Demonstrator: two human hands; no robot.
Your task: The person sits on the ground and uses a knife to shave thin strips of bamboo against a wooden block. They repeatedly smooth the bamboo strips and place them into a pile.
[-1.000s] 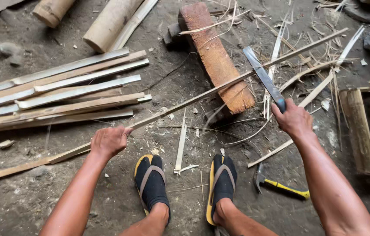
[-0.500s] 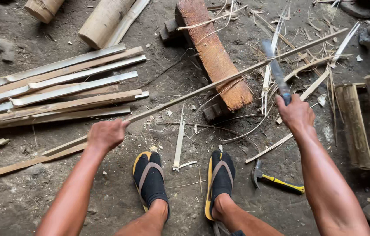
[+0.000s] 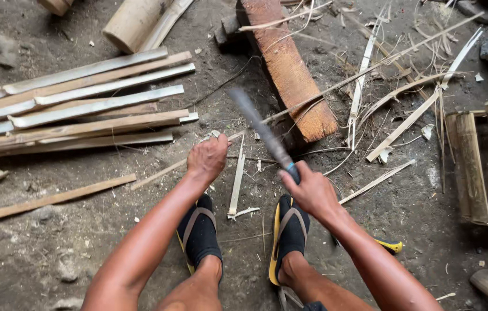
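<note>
Bamboo slats (image 3: 82, 109) left of wooden block (image 3: 290, 75), stool (image 3: 483, 164) right.

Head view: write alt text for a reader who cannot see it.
A person's right hand holds a long blade raised over a thin bamboo strip that the left hand grips near its end, above a reddish wooden block. Split bamboo slats lie at the left on the dirt floor, above sandalled feet.

Packages: none in view.
Labels: none in view.
Signs: none in view.
Screens: none in view.
Printed surfaces: none seen on the dirt floor (image 3: 82, 253).
</note>
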